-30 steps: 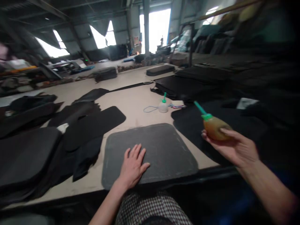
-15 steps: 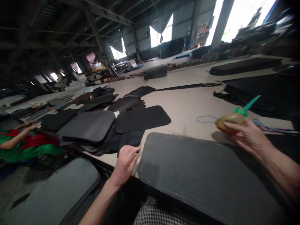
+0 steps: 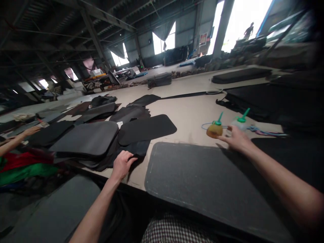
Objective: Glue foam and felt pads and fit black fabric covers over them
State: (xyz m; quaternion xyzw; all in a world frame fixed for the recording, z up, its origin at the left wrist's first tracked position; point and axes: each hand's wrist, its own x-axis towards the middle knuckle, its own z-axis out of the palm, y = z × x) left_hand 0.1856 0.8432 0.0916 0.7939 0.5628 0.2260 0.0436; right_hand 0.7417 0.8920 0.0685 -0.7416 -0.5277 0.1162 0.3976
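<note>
My left hand (image 3: 123, 165) is at the table's near edge, thumb and fingers pinched on the corner of a thin black sheet (image 3: 141, 148). My right hand (image 3: 239, 139) is above the table with its fingers apart. Just left of its fingertips an amber squeeze bottle (image 3: 214, 131) with a green nozzle stands upright. Partly hidden behind that hand is a clear bottle (image 3: 240, 123), also green-nozzled. In front of me lies a large dark grey rounded panel (image 3: 202, 172) with worn pale marks along its edges.
To the left are a stack of dark rounded panels (image 3: 87, 136) and a single black panel (image 3: 149, 129). Black material (image 3: 258, 98) lies piled at right, near a bundle of cords (image 3: 268, 133). At far left a co-worker's arm (image 3: 19, 138) reaches over the table.
My right hand has put the amber bottle down upright and let go of it. My left hand has moved left onto the black sheet. The view has shifted a little right.
</note>
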